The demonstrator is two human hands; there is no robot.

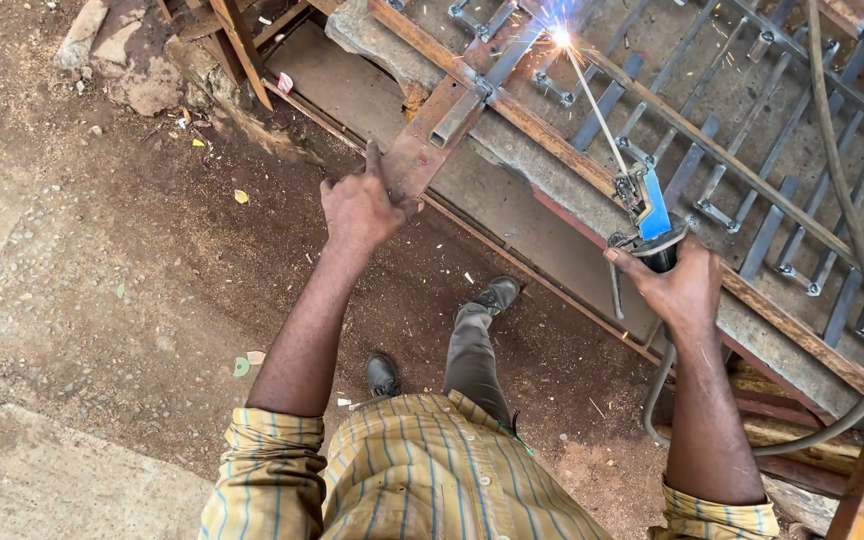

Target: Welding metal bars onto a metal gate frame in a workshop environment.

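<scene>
My right hand (679, 287) grips a blue-and-black electrode holder (652, 215). Its thin welding rod (592, 105) slants up and left to a bright arc with sparks (559, 36) on a metal joint. My left hand (360, 207) presses on the near end of a rusty square steel tube (432, 135) that runs up toward the arc. The tube belongs to a steel grille frame (742, 165) of flat bars and cross pieces lying on a raised bench.
A thick grey cable (852, 220) loops from the holder across the grille and down at the right. Below me are bare dirt ground (132, 270), my two dark shoes (384, 375) and grey trousers. Rusty steel lengths (242, 45) lean at the top left.
</scene>
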